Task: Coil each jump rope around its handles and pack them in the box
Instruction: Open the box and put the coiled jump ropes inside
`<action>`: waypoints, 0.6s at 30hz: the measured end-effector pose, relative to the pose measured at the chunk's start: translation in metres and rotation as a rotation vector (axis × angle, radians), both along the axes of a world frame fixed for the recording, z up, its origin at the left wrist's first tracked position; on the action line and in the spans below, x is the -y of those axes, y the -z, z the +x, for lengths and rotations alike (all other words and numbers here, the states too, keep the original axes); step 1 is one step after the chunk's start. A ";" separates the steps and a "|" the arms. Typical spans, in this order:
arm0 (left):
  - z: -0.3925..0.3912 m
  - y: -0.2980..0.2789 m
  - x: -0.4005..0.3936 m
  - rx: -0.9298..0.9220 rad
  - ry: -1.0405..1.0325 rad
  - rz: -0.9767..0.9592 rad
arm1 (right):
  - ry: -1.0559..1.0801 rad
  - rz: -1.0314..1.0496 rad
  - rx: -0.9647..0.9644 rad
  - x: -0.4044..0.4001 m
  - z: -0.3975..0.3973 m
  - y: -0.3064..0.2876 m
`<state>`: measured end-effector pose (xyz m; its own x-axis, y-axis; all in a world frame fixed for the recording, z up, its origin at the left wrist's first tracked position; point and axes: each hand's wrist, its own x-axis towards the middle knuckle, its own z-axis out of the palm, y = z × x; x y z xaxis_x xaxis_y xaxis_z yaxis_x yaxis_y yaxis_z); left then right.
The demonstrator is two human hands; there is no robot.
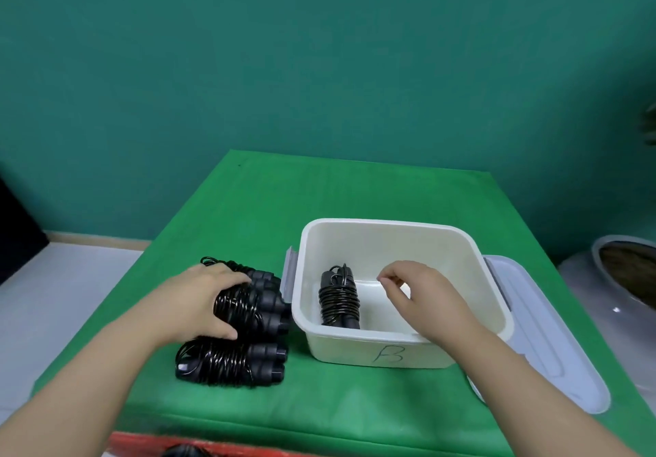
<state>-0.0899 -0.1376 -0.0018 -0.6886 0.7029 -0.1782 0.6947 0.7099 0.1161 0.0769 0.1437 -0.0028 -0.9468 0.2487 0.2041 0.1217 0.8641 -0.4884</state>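
Observation:
A white plastic box marked "B" stands on the green table. One coiled black jump rope lies inside it at the left. Left of the box sit three more coiled black ropes in a row. My left hand grips the middle coil, fingers over its top and thumb at its near side. The near coil and the far coil lie free. My right hand hovers inside the box, to the right of the packed rope, fingers loosely curled and holding nothing.
The box's grey lid lies flat on the table to the right of the box. A grey round vessel stands beyond the table's right edge. The green table ends near the teal wall behind.

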 end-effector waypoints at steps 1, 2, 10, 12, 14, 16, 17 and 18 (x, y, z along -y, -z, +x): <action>-0.001 -0.013 0.003 -0.083 0.002 0.014 | -0.029 -0.003 -0.045 0.007 0.000 -0.004; -0.002 -0.025 0.006 -0.167 0.010 0.034 | -0.064 -0.007 -0.089 0.016 -0.002 -0.010; 0.020 -0.069 -0.004 -0.265 0.186 0.513 | -0.304 -0.017 -0.027 0.095 -0.047 -0.047; 0.020 -0.053 -0.005 -0.195 0.099 0.666 | -0.221 0.001 -0.050 0.093 -0.053 -0.046; 0.016 -0.030 -0.002 -0.048 -0.116 0.785 | -0.164 -0.025 -0.090 0.086 -0.050 -0.043; 0.008 0.003 0.007 0.032 -0.357 0.675 | -0.088 -0.130 -0.139 0.075 -0.042 -0.039; 0.005 0.021 0.012 0.072 -0.467 0.595 | -0.048 -0.183 -0.153 0.067 -0.038 -0.035; 0.002 0.040 0.016 0.120 -0.571 0.531 | -0.010 -0.218 -0.167 0.058 -0.034 -0.032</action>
<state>-0.0879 -0.1533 -0.0416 -0.9659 0.2587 -0.0139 0.2009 0.7817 0.5904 0.0430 0.0861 0.0288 -0.9072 0.2952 0.2998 0.0164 0.7368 -0.6759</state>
